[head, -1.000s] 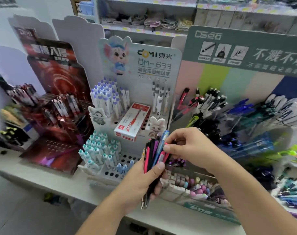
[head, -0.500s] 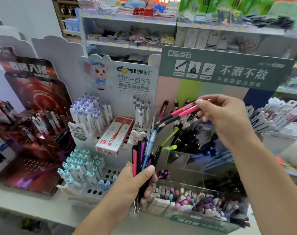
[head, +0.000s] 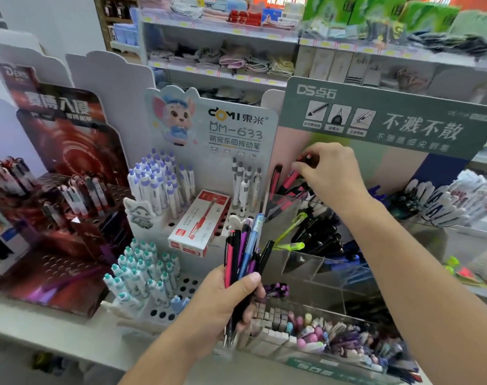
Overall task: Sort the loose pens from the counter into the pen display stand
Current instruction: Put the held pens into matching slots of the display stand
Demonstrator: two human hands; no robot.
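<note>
My left hand (head: 223,304) grips an upright bundle of loose pens (head: 243,254), pink, black, purple and blue, in front of the stands. My right hand (head: 331,173) reaches up to the top left compartment of the clear tiered pen display stand (head: 300,259) and pinches the tops of pink-and-black pens (head: 289,179) whose tips point down into that compartment. Other pink pens stand there beside them. Lower compartments hold black pens (head: 320,234) and yellow-green pens (head: 289,245).
A white DOMI stand (head: 209,129) with purple, teal and grey pens and a red-and-white pen box (head: 198,223) stands left of the clear one. A dark red stand (head: 64,190) sits further left. An eraser tray (head: 320,337) lies at the front. White-and-black pens (head: 445,198) fill the right.
My right hand pulled pink pens out of the bundle, carried them up and right, and has now lowered them tip-down into the top left compartment. The left hand kept holding the bundle.
</note>
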